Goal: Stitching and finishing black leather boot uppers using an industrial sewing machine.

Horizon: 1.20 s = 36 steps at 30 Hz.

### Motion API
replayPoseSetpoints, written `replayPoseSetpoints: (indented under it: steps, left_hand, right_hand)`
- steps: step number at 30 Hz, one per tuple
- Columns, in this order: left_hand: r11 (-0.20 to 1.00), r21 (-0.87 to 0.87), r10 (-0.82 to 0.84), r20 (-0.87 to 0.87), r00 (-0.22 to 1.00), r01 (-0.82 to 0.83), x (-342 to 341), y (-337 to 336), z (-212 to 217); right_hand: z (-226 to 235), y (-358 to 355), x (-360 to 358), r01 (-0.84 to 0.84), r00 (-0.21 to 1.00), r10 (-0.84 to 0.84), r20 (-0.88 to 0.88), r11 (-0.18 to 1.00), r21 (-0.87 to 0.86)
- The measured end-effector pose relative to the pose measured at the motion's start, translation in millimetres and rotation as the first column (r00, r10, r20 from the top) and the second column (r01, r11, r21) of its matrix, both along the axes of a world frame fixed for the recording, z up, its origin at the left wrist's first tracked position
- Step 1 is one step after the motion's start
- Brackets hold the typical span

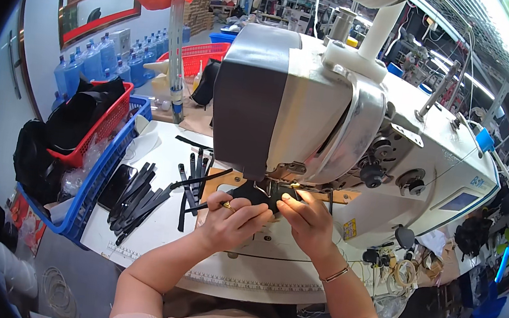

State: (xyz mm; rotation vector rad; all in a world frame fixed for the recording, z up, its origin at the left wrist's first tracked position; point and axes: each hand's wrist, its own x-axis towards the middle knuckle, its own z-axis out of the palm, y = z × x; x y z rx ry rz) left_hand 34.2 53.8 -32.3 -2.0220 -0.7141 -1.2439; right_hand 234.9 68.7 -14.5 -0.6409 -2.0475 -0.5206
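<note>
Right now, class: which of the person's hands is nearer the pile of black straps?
Left. The left hand is just right of the pile of black straps; the right hand lies farther right.

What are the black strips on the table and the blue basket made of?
The black strips look like woven webbing or fabric tape: flat, matte and thin, lying loosely fanned, though the weave is too small to see. The blue basket looks like moulded plastic, with a glossy, even colour and an open lattice wall. The black piece under both hands looks like the same dull fabric, probably.
</note>
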Motion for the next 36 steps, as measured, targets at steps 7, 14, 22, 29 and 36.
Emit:
replayPoseSetpoints:
  steps: [7,14,22,29,36]
  left_hand:
    - [1.0,-0.013,0.011,-0.058,0.998,-0.012,-1.3,-2.0,9.8]
    - [0.999,-0.044,0.008,-0.073,0.997,-0.011,-4.4,5.8,14.6]
    - [0.995,-0.095,-0.028,-0.091,0.995,0.019,-6.2,6.8,15.2]
    - [0.995,-0.098,-0.038,-0.075,0.996,0.03,-3.8,7.3,12.6]
    - [0.994,-0.084,-0.07,-0.015,0.997,0.068,-2.1,9.2,12.1]
  right_hand:
    - [0.8,6.4,4.9,-0.017,1.0,0.016,0.02,1.0,0.027]
    - [3.4,10.4,6.2,0.003,0.999,-0.002,0.043,1.0,-0.023]
    - [0.8,13.5,7.2,0.033,0.998,-0.028,0.057,0.995,-0.096]
    - [8.6,10.4,5.4,0.033,0.998,-0.024,0.055,0.984,-0.173]
    - [12.1,14.4,6.6,0.025,0.996,-0.009,0.084,0.98,-0.197]
